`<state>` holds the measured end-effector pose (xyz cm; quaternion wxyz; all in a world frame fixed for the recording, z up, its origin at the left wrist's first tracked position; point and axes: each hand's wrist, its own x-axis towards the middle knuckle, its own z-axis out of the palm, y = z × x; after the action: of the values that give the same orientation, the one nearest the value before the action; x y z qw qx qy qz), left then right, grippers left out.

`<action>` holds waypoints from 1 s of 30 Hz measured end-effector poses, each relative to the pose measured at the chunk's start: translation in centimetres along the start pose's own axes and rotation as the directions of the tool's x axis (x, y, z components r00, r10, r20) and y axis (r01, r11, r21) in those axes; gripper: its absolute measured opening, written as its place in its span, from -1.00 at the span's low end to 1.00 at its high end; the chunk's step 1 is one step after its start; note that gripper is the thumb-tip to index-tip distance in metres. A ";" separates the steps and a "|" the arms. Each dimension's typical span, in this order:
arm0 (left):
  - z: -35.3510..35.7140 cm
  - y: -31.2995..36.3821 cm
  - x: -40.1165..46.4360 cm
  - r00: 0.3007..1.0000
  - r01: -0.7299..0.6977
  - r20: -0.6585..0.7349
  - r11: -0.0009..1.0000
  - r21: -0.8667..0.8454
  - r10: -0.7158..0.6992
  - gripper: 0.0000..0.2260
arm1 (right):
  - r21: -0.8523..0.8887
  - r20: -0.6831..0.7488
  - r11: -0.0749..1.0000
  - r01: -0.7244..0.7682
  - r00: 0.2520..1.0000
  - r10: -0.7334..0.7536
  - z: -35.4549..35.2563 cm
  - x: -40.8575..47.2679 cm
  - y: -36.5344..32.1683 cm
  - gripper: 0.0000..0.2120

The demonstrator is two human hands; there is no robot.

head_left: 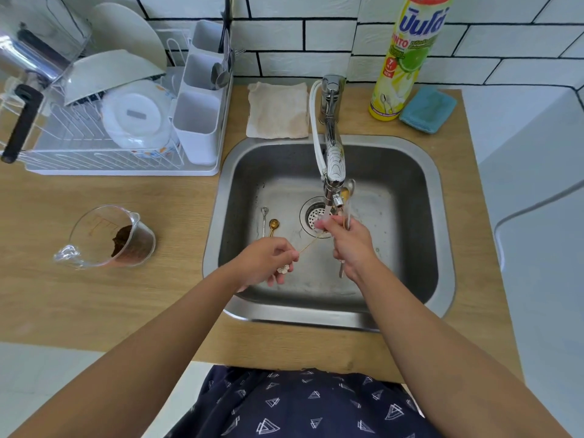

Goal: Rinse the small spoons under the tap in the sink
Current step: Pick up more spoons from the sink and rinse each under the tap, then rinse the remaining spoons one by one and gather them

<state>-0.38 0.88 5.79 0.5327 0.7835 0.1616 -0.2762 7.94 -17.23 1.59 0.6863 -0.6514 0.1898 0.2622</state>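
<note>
Spoons look light, stiff and wet-slippery; left hand (pixel 268 260) pinches a thin gold spoon (pixel 311 243) by its handle end, right hand (pixel 350 240) grips more under the tap (pixel 333 172); two spoons (pixel 268 221) lie left of both hands' fingers

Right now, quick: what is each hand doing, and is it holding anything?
Left hand: pinches the handle end of a thin gold spoon.
Right hand: grips a bunch of small spoons under the tap.
</note>
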 end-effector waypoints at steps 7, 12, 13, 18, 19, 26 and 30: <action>-0.6 -1.1 -0.8 0.998 0.019 -0.054 0.988 -0.152 -0.028 -0.82 | 0.014 0.158 1.000 0.006 0.987 -0.008 1.3 -0.5 -0.1 -0.84; 0.5 -0.5 -0.2 0.995 0.098 0.064 0.925 -0.367 -0.080 -0.81 | 0.120 0.050 0.993 -0.009 0.999 0.003 1.0 -0.3 -0.2 -0.81; 0.9 -0.3 0.0 0.993 0.109 0.080 0.902 -0.418 -0.083 -0.82 | 0.171 0.059 0.985 -0.028 0.998 0.019 0.8 -0.2 -0.2 -0.82; 3.4 2.2 2.3 0.997 0.073 0.032 0.803 -0.591 -0.067 -0.76 | 0.141 0.150 0.986 -0.087 0.987 0.066 0.4 -0.5 -0.3 -0.81; 3.9 2.8 3.0 0.998 0.050 -0.007 0.789 -0.613 -0.069 -0.76 | 0.151 0.131 0.985 -0.088 0.989 0.068 0.5 -0.5 -0.4 -0.75; 3.1 1.0 5.8 0.993 0.012 -0.114 0.995 -0.101 -0.023 -0.73 | 0.193 -0.082 0.980 0.042 0.996 -0.026 -1.6 1.2 -2.4 -0.58; 0.3 -3.4 7.9 0.915 0.246 -0.400 0.866 0.435 -0.060 -0.75 | 0.352 0.016 0.936 0.015 1.000 -0.021 -2.6 1.4 -2.7 -0.64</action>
<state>3.94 1.52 -1.56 0.2589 0.9124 0.2497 -0.1954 10.93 -19.67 2.72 0.7958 -0.5173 0.2211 0.2240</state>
